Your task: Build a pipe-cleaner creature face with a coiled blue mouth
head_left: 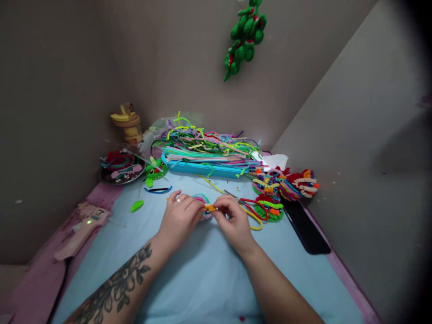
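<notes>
My left hand and my right hand meet over the light blue mat. Both pinch a short orange pipe cleaner piece between their fingertips. Just behind the fingers lies a small round pink and blue coiled pipe cleaner piece, partly hidden by my left hand. Scissors with red and yellow handles lie right beside my right hand.
A turquoise tray piled with loose pipe cleaners stands at the back. Finished colourful figures lie at the right, a dark phone below them. At the left are a glue gun, a round plate and a green frog figure. A green figure hangs on the wall.
</notes>
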### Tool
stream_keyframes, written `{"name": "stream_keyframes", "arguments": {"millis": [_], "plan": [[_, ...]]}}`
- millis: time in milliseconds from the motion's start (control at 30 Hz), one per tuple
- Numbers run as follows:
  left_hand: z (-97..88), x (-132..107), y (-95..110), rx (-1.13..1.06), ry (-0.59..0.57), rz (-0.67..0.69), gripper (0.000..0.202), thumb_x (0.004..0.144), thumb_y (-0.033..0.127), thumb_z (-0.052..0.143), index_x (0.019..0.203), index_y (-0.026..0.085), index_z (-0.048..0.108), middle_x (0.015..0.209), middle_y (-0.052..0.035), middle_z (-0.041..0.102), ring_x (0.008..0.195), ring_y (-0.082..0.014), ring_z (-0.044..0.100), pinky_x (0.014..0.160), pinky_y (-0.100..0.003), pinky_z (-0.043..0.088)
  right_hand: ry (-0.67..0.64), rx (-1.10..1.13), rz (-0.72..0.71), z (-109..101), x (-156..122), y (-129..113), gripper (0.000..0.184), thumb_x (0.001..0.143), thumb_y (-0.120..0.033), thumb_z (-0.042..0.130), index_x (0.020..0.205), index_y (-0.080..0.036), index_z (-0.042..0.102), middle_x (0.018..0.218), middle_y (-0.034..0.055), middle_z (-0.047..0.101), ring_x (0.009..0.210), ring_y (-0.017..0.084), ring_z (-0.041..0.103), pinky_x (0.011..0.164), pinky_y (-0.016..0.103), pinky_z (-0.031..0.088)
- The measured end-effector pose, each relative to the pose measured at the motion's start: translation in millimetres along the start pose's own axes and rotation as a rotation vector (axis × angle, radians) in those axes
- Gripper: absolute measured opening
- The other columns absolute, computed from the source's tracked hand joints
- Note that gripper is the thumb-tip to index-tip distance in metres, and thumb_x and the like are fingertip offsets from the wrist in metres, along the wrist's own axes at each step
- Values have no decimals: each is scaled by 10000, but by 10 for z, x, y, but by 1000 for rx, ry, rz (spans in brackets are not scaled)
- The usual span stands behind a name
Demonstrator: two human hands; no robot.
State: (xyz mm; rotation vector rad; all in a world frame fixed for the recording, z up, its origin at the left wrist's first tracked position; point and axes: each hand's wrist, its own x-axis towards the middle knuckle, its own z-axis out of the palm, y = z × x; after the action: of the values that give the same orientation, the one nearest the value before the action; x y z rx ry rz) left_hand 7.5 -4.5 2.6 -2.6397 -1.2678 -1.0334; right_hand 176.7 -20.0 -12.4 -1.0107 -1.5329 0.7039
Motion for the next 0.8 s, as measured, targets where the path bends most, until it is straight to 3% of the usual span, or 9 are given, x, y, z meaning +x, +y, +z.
{"name": "stream_keyframes", "arguments": {"millis": [233,433,633,800], "plan": [[16,-3,-16,68,-20,-29,161,901,249,495,820,196,624,737,-17,682,746,-176,579,885,-398,335,-4,75,141,-15,27,19,249,728,-138,549,965,-214,544,884,25,522,711,129,524,533,214,428],[12,9,0,84,-33,-14,182,907,242,484,803,196,627,715,-17,672,733,-188,569,838,-390,340,-42,40,231,5,41,15,125,782,-293,607,838,-183,626,798,35,601,697,149,552,590,254,460],[14,14,24,49,-45,-20,168,899,230,493,809,194,629,727,-20,673,740,-187,561,799,-366,352,-30,52,292,22,60,28,122,755,-291,612,731,-173,630,692,14,609,640,145,546,601,261,450],[-1,17,35,-7,-126,-46,123,879,215,523,915,188,637,840,-38,695,794,-197,567,788,-363,370,-32,32,287,-1,73,34,90,743,-255,593,709,-174,612,671,1,589,628,137,531,595,254,436]]}}
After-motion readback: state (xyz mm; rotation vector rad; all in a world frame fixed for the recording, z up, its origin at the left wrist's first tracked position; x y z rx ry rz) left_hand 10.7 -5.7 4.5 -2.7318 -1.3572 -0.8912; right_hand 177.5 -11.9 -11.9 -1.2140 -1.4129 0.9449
